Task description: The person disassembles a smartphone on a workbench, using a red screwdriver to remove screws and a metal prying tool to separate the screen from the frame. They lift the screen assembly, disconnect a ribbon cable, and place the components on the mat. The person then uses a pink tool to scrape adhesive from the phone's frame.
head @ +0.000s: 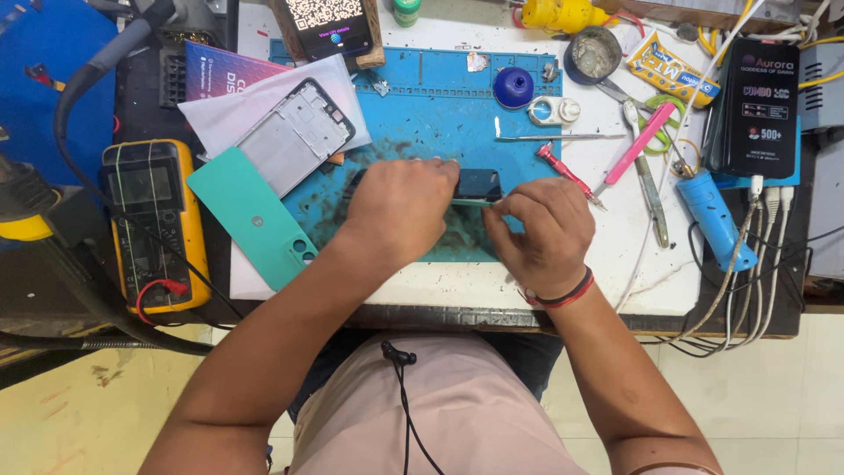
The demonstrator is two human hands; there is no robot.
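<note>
from the head view, looking straight down: most of the dark phone [479, 185] is hidden under the left hand [400, 211], so only its right end shows between the two hands. the thin pale tool [470, 202] along the phone's lower edge is hard to make out; only a short stretch shows, and i cannot tell what kind of tool it is. the person's upper arms and torso run out of the bottom of the picture. a black box [760, 105] at the right edge and a device with a lit screen [330, 22] at the top are partly cut off.

the left hand lies palm down over the phone, fingers curled forward and pressing it onto the blue mat [440, 114]; its grip is clamped over the phone. the right hand [541, 233], with a red and black band [563, 295] at the wrist, is bent inward, its fingertips pinched on the end of the thin tool just beside the phone's right end. both forearms come up from the bottom and meet over the mat.

the phone lies near the front middle of the mat on the white desk [615, 264], under the left grip and touching the right fingertips' tool. a teal back cover [251, 215] and a bare phone frame [294, 136] lie to the left, well apart from the hands, beside a yellow multimeter [154, 220]. a red screwdriver [567, 171] lies near the right hand, and a pink-handled tool [640, 145] and a blue tool [712, 215] farther right.
</note>
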